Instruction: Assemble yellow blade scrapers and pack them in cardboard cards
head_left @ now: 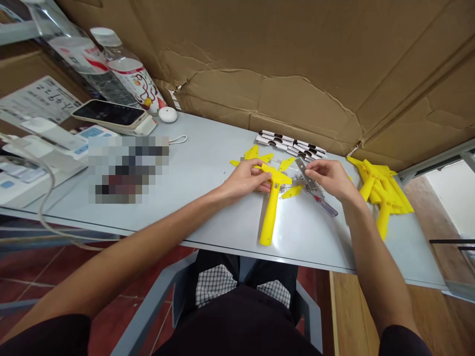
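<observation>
My left hand (249, 178) is closed around the head of a yellow T-shaped plastic handle (271, 212), whose grip points toward me over the table. A screw shows at the middle of its head. In my right hand (330, 177) a flat metal strip with holes (302, 169) is pinched between thumb and fingers, just right of the handle's head. A screwdriver (325, 205) with a clear purplish grip lies below that hand. Around both hands are loose yellow flat pieces (291, 192) and small metal screws or nuts, too small to tell apart.
Several yellow handles (386, 185) are piled at the right. Black-and-white packets (291, 144) lie by the cardboard wall (304, 104). At the left are two bottles (135, 79), a phone (111, 114), a white round case (168, 114), a cable (48, 198) and a blurred-out item.
</observation>
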A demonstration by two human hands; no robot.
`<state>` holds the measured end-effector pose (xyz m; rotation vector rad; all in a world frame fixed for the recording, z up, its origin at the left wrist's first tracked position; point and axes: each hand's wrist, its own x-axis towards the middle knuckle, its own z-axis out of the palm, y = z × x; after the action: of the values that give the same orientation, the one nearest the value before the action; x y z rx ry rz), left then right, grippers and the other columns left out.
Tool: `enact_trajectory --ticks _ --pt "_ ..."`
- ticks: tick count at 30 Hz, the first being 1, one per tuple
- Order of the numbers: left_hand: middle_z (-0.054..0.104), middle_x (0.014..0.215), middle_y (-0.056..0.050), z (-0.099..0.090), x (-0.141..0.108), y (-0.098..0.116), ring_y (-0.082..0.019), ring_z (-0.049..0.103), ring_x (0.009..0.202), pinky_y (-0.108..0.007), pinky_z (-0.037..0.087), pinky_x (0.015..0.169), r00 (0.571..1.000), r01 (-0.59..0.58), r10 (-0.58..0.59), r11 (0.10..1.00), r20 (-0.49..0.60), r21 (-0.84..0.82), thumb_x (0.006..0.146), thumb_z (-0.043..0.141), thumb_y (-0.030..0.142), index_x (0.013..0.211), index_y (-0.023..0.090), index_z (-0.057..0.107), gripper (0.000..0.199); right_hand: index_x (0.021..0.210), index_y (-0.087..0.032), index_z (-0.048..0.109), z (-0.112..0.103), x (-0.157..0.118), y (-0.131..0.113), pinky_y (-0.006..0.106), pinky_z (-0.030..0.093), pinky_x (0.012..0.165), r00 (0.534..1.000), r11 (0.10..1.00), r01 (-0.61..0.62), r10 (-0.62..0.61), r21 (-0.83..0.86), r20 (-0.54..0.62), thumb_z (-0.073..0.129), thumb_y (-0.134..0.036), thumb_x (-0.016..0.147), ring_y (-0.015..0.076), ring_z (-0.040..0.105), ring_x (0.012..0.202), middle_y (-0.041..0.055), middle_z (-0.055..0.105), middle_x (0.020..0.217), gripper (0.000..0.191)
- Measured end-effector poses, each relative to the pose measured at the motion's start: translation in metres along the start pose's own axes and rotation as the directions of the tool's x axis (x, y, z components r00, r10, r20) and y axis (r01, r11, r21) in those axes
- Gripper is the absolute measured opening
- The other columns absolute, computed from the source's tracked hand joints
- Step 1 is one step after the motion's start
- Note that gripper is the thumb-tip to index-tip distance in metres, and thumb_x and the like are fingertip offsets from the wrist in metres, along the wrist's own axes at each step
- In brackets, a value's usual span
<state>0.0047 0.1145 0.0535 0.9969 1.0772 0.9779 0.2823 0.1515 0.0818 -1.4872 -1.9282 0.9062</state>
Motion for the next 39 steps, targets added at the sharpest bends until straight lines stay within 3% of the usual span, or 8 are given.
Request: enact_trajectory --ticks 3,7,15,23,29,39 --pt "0.083 0.09 -0.015 0.0 0.001 -0.008 -0.024 0.083 0.08 -0.035 0.07 0.074 0.999 0.01 -0.01 1.0 0.042 0.0 0.094 0.074 0.016 0.097 0.013 0.073 0.005 0.093 -0.018 0.079 0.003 0.002 -0.012 0.031 0.039 0.058 0.996 0.989 -0.042 0.031 0.141 0.082 0.083 -0.054 0.082 0.0129 0.05 0.063 0.0015 0.067 0.073 0.037" --pt "0.084 0.098 -0.015 0.004 -0.005 -0.013 -0.023 0.084 0.086 -0.035 0.069 0.083 0.99 0.062 -0.06 0.998 0.127 -0.01 0.095 0.071 0.017 0.106 0.009 0.075 0.014 0.093 -0.021 0.084 0.007 0.004 -0.02 0.031 0.039 0.058 0.983 0.971 -0.089 0.051 0.222 0.174 0.091 -0.053 0.075 0.0134 0.051 0.064 0.0011 0.069 0.073 0.038" --pt "0.084 0.109 -0.015 0.007 -0.019 -0.01 -0.021 0.084 0.088 -0.033 0.07 0.084 0.979 0.09 -0.093 0.996 0.183 0.022 0.096 0.071 0.02 0.114 0.012 0.074 0.019 0.097 -0.024 0.088 0.014 -0.006 -0.022 0.033 0.045 0.059 0.958 0.967 -0.102 0.032 0.235 0.285 0.086 -0.053 0.082 0.0146 0.058 0.064 0.0026 0.075 0.077 0.033" --pt "0.085 0.108 -0.014 0.004 -0.023 -0.015 -0.021 0.084 0.091 -0.032 0.07 0.086 0.967 0.08 -0.083 0.997 0.242 0.021 0.097 0.074 0.023 0.115 0.012 0.076 0.021 0.094 -0.024 0.088 0.02 -0.007 -0.027 0.034 0.052 0.065 0.951 0.943 -0.121 0.021 0.31 0.308 0.088 -0.045 0.081 0.0152 0.064 0.069 0.0028 0.081 0.082 0.024" --pt "0.084 0.112 -0.015 0.005 -0.022 -0.017 -0.022 0.084 0.093 -0.035 0.071 0.087 0.967 0.061 -0.061 0.998 0.249 0.011 0.095 0.077 0.025 0.119 0.011 0.074 0.028 0.093 -0.026 0.089 0.026 -0.006 -0.026 0.038 0.056 0.073 0.95 0.952 -0.069 -0.029 0.3 0.311 0.086 -0.046 0.082 0.0193 0.069 0.078 0.0042 0.084 0.093 0.023" --pt "0.085 0.107 -0.013 0.007 -0.023 -0.019 -0.022 0.084 0.093 -0.035 0.07 0.087 0.963 0.059 -0.065 0.998 0.262 0.028 0.095 0.076 0.026 0.114 0.014 0.074 0.022 0.103 -0.024 0.086 0.032 -0.008 -0.029 0.034 0.048 0.065 0.961 0.965 -0.044 -0.029 0.258 0.275 0.081 -0.043 0.087 0.0171 0.063 0.072 0.003 0.077 0.084 0.025"
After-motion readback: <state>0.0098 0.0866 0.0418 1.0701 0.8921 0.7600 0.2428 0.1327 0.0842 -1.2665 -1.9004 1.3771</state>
